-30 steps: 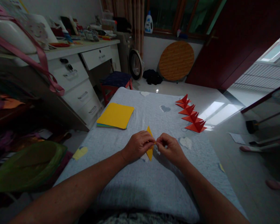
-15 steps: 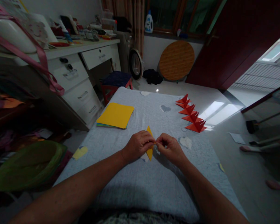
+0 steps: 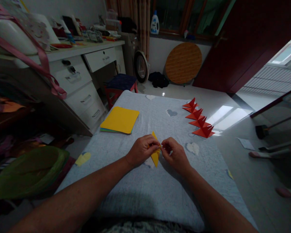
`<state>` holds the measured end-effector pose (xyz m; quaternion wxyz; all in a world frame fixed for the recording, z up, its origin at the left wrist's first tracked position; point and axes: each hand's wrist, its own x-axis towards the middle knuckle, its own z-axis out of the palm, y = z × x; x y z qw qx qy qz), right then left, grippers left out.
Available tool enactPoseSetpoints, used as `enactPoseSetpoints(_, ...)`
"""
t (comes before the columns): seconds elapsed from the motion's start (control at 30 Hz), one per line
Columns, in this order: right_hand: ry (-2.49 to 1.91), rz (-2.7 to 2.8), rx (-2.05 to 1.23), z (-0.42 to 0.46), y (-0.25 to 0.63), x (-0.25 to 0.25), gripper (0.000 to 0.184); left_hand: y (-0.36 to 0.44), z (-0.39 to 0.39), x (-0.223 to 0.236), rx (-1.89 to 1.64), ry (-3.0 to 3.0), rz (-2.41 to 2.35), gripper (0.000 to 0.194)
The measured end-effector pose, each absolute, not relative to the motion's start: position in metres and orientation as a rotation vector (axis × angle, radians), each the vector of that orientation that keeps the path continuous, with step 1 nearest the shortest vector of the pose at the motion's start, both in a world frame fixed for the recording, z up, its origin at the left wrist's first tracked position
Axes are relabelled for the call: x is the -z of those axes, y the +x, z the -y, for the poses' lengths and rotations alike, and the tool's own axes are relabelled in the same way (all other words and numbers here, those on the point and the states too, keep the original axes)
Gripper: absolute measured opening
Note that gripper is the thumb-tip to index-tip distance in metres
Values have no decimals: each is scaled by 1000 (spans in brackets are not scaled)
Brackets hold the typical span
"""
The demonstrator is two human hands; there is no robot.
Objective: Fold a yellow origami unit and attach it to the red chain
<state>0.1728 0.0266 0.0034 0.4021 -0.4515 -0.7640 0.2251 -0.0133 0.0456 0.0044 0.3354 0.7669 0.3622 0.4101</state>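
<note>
- At ten o'clock on the cloth-covered worktop (image 3: 165, 194), leave paper stack (image 3: 120, 119) flat.
- Mid-worktop, with left hand (image 3: 143, 149), grasping folded yellow paper (image 3: 155, 158) between fingers: steady without crushing.
- At its three o'clock, cannot tell grasp from release in right hand (image 3: 175, 153) fingers; work gently.
- At two o'clock, avoid brushing red folded papers (image 3: 195, 114).

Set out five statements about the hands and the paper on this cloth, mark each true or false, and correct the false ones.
1. The left hand holds the folded yellow paper. True.
2. The right hand lies flat on the square paper stack. False: it is at the folded yellow paper.
3. The red folded pieces form a row on the cloth. True.
4. The stack's top sheet is red. False: it is yellow.
5. The stack lies left of the red folded pieces. True.
</note>
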Motion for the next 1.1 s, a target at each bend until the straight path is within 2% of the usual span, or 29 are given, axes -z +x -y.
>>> enactPoseSetpoints(0.37,-980,1973,-501,-29,173,-2,19,-12,-45,-8,-1084,1970,-945,8)
enactPoseSetpoints(1.1,-1103,1921,-550,-30,172,2,12,-13,-47,-4,-1052,1895,-964,5)
